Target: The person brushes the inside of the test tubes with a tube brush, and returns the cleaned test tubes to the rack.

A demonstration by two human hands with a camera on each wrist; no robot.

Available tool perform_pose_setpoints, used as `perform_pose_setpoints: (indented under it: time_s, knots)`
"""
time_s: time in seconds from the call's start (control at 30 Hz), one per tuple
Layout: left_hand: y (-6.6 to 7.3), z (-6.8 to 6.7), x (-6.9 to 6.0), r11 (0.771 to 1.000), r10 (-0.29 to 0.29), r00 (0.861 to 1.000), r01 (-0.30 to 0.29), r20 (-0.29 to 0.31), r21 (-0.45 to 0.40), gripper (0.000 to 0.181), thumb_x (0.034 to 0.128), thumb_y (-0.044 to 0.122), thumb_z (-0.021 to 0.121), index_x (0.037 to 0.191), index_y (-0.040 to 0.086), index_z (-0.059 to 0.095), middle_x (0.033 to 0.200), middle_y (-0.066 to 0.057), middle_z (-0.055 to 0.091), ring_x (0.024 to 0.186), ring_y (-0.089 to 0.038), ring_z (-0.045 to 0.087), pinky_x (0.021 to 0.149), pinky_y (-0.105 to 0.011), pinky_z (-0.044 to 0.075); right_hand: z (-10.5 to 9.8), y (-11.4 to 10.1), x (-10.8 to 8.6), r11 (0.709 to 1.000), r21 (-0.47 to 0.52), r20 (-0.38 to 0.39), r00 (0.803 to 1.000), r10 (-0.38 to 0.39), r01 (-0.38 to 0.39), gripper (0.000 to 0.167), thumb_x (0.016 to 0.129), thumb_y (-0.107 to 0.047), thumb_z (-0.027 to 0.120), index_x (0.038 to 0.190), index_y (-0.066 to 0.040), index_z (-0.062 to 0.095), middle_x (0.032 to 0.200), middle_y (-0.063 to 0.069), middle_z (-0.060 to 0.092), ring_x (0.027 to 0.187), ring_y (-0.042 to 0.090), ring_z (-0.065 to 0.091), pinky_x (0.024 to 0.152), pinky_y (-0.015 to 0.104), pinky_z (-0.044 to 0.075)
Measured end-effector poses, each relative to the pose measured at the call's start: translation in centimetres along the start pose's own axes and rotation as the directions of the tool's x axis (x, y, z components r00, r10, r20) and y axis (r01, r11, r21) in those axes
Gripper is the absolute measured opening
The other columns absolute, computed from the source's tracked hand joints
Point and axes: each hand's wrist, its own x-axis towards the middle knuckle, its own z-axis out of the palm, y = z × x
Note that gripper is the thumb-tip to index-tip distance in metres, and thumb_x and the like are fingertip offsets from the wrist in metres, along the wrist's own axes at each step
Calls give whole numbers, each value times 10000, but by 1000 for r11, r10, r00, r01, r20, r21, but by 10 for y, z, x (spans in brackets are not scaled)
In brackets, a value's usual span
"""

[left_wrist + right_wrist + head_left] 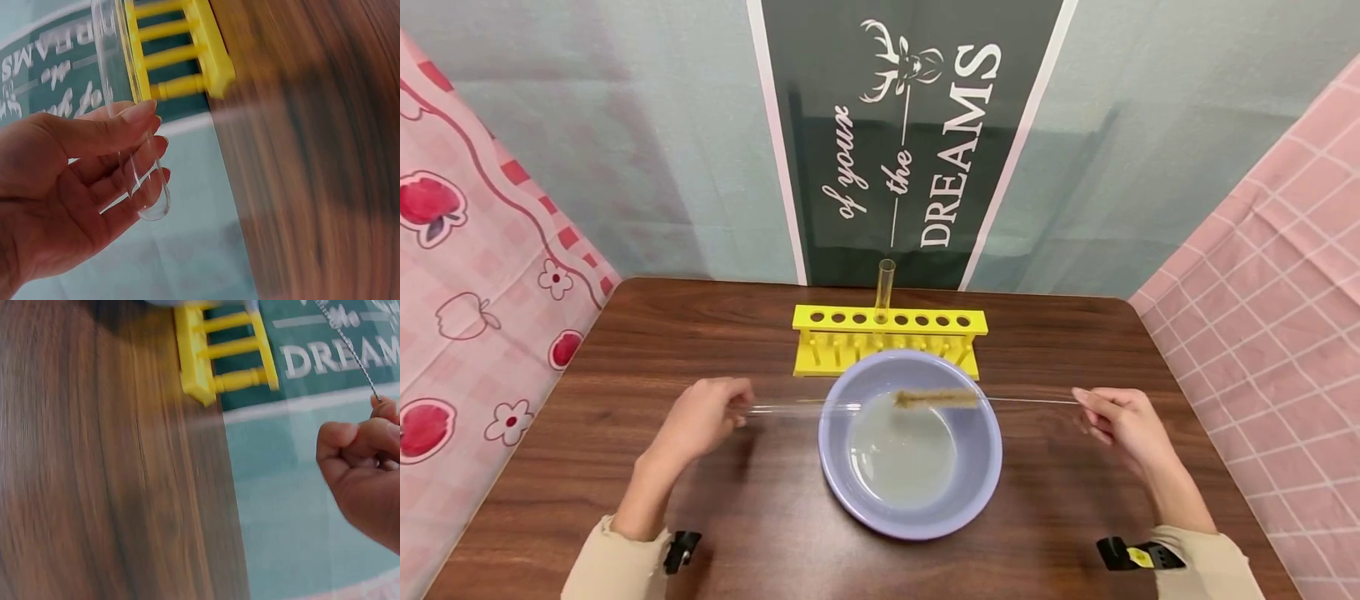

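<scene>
My left hand (703, 417) pinches a clear glass test tube (150, 194) near its rounded end, thumb against fingers. The tube lies level, its other end over the left side of a lavender basin (831, 467) holding cloudy water (906, 458). My right hand (1123, 425) grips the thin twisted wire handle (350, 347) of a test tube brush. Over the basin hang the brush's tan bristles (936, 398), apart from the tube and roughly in line with it. The far end of the handle is hidden in the right hand.
Behind the basin stands a yellow test tube rack (891, 321), with one upright test tube (884, 287) in a middle hole. The brown wooden table (745, 517) meets a printed cloth backdrop (700, 167) at the back. Patterned pink cloths hang on both sides.
</scene>
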Motion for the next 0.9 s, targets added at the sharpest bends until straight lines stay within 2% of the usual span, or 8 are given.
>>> perform_pose_setpoints:
  time_s: [0.1, 0.27, 0.53, 0.77, 0.83, 0.9]
  knots:
    - [-8, -7, -9, 1000, -25, 999, 25, -27, 6, 270, 627, -86, 725, 728, 120, 582, 687, 24, 583, 604, -120, 520, 557, -348, 424, -15, 1, -6, 993, 116, 57, 998, -34, 27, 386, 948, 56, 358, 565, 6, 373, 455, 102, 179, 397, 241, 140, 592, 246, 457]
    - [-11, -8, -14, 999, -32, 999, 31, -31, -15, 253, 635, -53, 754, 742, 108, 591, 685, 21, 566, 605, -118, 503, 561, -344, 419, -21, 3, -12, 995, 96, 43, 999, -25, 21, 372, 950, 48, 361, 580, 13, 370, 469, 116, 215, 404, 258, 165, 682, 264, 491]
    - [4, 1, -7, 1000, -13, 999, 13, -48, -1, 239, 638, -46, 760, 755, 93, 605, 703, 1, 582, 626, -134, 528, 574, -348, 434, -6, 5, -7, 984, 158, 135, 985, -107, 85, 362, 941, 98, 318, 587, 29, 358, 468, 115, 230, 400, 246, 176, 643, 261, 450]
    - [14, 5, -2, 1000, 5, 998, -7, -59, -20, 242, 637, -51, 756, 756, 93, 603, 694, 0, 562, 630, -135, 513, 580, -347, 429, 5, 7, -1, 985, 160, 161, 982, -93, 67, 358, 944, 77, 338, 592, 20, 366, 462, 110, 222, 391, 238, 159, 684, 270, 470]
    - [15, 6, -2, 1000, 11, 998, -13, -64, -26, 241, 636, -51, 758, 757, 92, 606, 699, -11, 575, 636, -142, 529, 582, -352, 436, 7, 8, 0, 984, 163, 174, 980, -96, 68, 362, 945, 78, 330, 590, 20, 360, 460, 109, 215, 395, 237, 157, 638, 263, 444]
    - [16, 7, -2, 999, 14, 998, -17, -69, -30, 241, 637, -48, 760, 760, 97, 611, 709, -18, 589, 648, -149, 547, 589, -356, 443, 8, 10, 1, 982, 175, 189, 976, -108, 75, 364, 945, 89, 311, 589, 27, 351, 454, 108, 202, 395, 234, 153, 545, 282, 369]
